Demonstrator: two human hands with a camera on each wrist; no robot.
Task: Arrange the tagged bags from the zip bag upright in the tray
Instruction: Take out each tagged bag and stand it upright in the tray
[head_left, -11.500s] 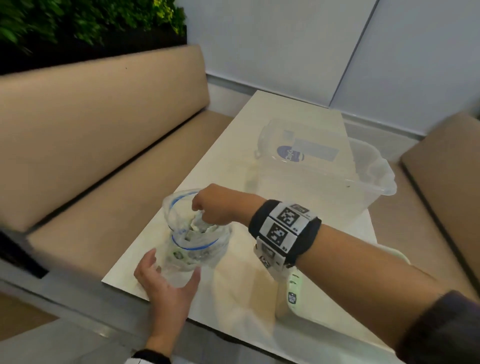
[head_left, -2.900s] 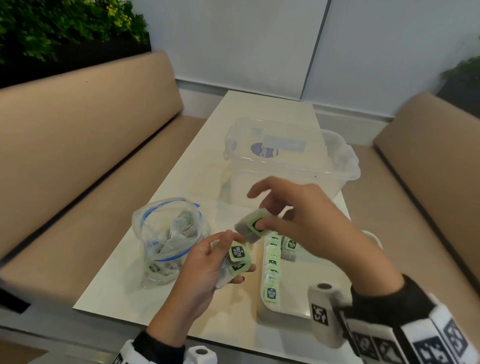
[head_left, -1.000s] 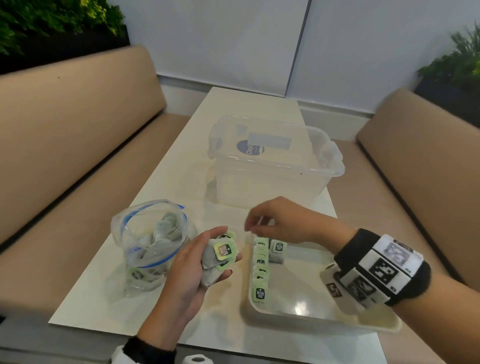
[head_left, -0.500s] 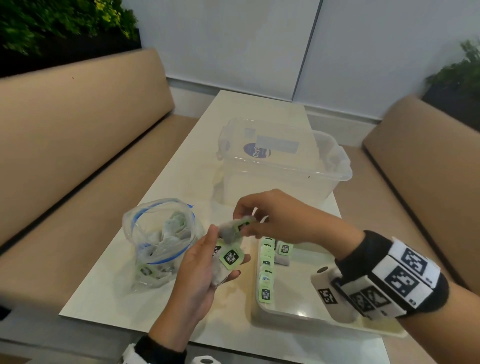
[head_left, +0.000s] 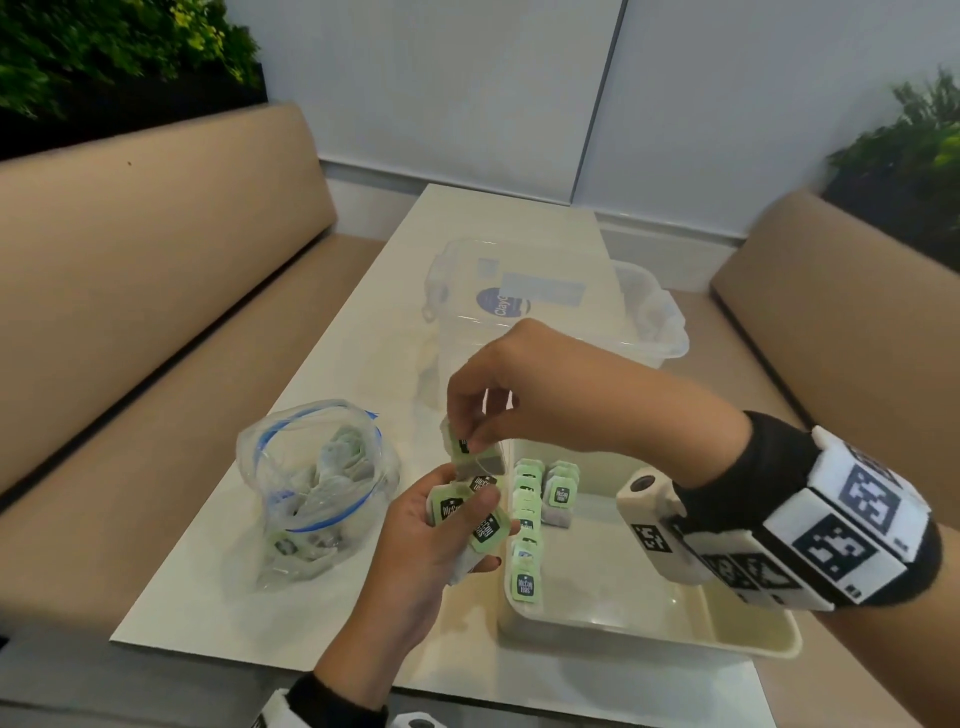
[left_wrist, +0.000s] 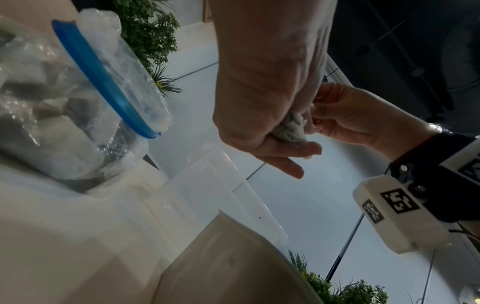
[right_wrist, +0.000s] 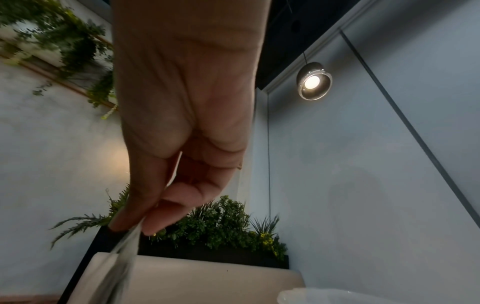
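My left hand holds a small bunch of green-tagged tea bags just left of the cream tray. My right hand pinches one tagged bag above that bunch. In the right wrist view the right hand pinches the bag between thumb and finger. The left wrist view shows the left hand curled round crumpled bags. A row of tagged bags stands upright along the tray's left wall, with a few more beside it. The open zip bag with several bags stands at the left.
A clear plastic tub stands behind the tray on the pale table. Tan benches run along both sides. Plants sit behind the benches. The tray's right part holds no bags.
My right hand went from the tray back to the left hand's bunch and pinched one bag, lifting it slightly. The left hand keeps holding the bunch.
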